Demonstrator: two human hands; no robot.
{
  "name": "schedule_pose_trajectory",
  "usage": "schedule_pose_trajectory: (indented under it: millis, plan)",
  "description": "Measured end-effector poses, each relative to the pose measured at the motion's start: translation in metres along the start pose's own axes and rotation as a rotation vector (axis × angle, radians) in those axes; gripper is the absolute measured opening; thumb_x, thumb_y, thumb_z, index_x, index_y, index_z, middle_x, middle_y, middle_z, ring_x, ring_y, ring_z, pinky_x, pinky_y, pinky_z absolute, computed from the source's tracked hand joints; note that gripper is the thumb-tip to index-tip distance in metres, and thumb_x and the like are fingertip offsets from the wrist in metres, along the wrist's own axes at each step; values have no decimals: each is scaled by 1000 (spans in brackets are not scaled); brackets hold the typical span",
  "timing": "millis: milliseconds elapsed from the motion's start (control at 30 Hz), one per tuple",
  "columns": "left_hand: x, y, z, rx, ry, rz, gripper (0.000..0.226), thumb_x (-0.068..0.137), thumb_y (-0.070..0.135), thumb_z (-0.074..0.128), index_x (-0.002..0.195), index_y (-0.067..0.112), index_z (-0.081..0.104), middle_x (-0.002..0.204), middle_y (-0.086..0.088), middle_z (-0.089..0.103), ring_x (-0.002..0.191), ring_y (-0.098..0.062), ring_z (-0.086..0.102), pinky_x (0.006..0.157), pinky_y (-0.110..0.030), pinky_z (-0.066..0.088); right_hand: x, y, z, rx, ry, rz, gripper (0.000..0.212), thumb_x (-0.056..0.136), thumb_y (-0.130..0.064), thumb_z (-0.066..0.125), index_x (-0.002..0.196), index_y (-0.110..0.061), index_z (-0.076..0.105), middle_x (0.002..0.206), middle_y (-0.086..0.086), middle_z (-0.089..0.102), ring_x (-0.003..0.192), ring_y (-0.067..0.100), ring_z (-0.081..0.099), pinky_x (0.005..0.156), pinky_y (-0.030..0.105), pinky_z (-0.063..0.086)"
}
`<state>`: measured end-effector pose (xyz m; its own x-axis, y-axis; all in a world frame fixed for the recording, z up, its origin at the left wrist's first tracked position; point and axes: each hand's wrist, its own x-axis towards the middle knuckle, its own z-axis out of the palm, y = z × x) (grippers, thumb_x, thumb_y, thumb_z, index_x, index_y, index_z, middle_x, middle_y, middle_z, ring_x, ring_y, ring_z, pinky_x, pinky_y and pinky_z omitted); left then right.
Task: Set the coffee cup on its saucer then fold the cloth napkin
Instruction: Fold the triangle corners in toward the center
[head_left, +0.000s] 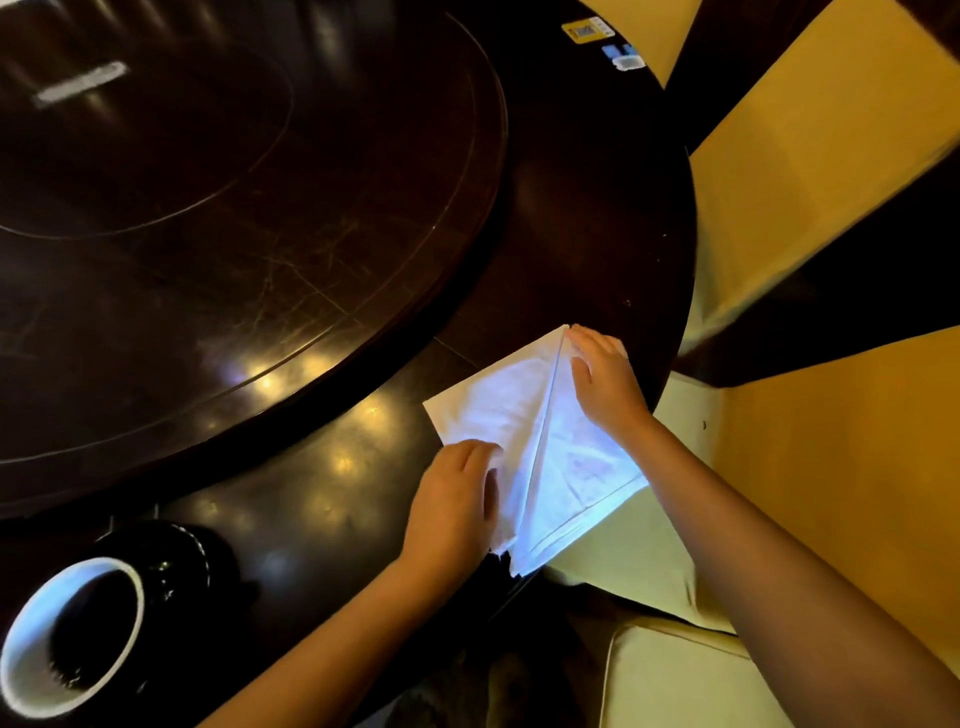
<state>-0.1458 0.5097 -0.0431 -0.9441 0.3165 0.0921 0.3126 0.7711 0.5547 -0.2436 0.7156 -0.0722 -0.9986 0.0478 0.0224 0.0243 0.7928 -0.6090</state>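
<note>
fingers (589, 343) on the napkin (498, 410), cup (72, 636) dark inside

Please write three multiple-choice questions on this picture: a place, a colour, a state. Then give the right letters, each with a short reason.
1. Where is the cup relative to the napkin?
A. left of it, nearer the person
B. on top of it
C. right of it

2. What colour is the napkin?
A. red
B. black
C. white

3. What do the left hand and right hand do?
A. hang in the air
B. both rest on the napkin
C. hold the cup

Answers: 1 A, the cup stands at the lower left of the view; 2 C, the napkin shows bright white on the dark table; 3 B, both hands lie on the folded napkin.
</note>
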Motion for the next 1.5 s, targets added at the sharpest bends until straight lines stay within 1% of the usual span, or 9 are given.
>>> schedule_pose_trajectory:
  millis: [100, 167, 267, 400, 567, 800, 967, 1200, 1500]
  plan:
    - [-15, 4, 17, 85, -94, 101, 37, 90, 24, 51, 123, 8, 55, 127, -14, 59, 118, -31, 54, 101, -40, 40, -26, -3, 1, -43, -49, -140, 40, 94, -2, 39, 133, -3, 45, 142, 14, 44, 133, 29, 36, 111, 32, 27]
    - [-30, 9, 33, 122, -271, 81, 54, 95, 37, 38, 142, 10, 29, 150, -12, 31, 140, -28, 25, 117, -41, 17, -43, -3, 7, -103, -121, -206, 40, 95, -5, 39, 135, -2, 42, 146, 16, 38, 137, 30, 31, 115, 39, 23]
    - [-52, 17, 54, 153, -338, 6, 70, 94, 49, 31, 146, 14, 0, 156, -6, -2, 143, -25, -8, 117, -42, -6, -62, 3, 17, -276, -280, -193, 49, 100, -19, 29, 147, -13, 16, 158, 6, 9, 146, 19, 5, 120, 34, 4]
    - [-63, 32, 62, 311, -257, 9, 71, 86, 46, 54, 141, 8, 30, 148, -15, 33, 137, -31, 27, 112, -49, 25, -65, -3, 22, -358, -249, -155, 51, 100, -27, 22, 148, -17, 6, 159, 2, 1, 146, 15, -3, 120, 34, 0]
    - [-65, 24, 72, 397, -214, 60, 72, 81, 40, 63, 138, 5, 35, 146, -16, 36, 135, -31, 31, 107, -45, 11, -67, -8, 37, -476, -394, -454, 56, 99, -37, 16, 147, -19, -4, 153, -3, -17, 144, 17, -12, 117, 34, -6]
    - [-68, 13, 85, 438, -201, 72, 75, 83, 37, 61, 142, 5, 27, 149, -18, 28, 138, -33, 24, 108, -50, 10, 5, 13, 27, -559, -256, -170, 56, 99, -40, 18, 148, -18, 1, 159, 1, 0, 146, 17, -2, 119, 39, 2]
    - [-69, 11, 88, 419, -215, 68, 80, 81, 32, 61, 144, 5, 19, 150, -22, 23, 140, -37, 17, 112, -51, 26, 35, 7, 13, -613, -238, 6, 58, 99, -40, 17, 148, -13, 2, 159, 5, -1, 146, 21, -2, 119, 41, 1]
    - [-67, 13, 86, 427, -203, 68, 81, 75, 30, 67, 141, 3, 26, 146, -21, 33, 138, -36, 25, 110, -50, 28, -31, -10, 38, -531, -475, -542, 55, 99, -39, 16, 148, -21, -1, 159, 1, -7, 145, 18, -8, 116, 35, -6]
    - [-67, 16, 83, 424, -192, 73, 82, 76, 26, 66, 142, 4, 22, 148, -21, 28, 139, -36, 21, 111, -49, 14, 35, -19, 40, -628, -279, -121, 57, 99, -39, 17, 148, -13, 1, 159, 5, -2, 146, 23, -3, 118, 41, 0]
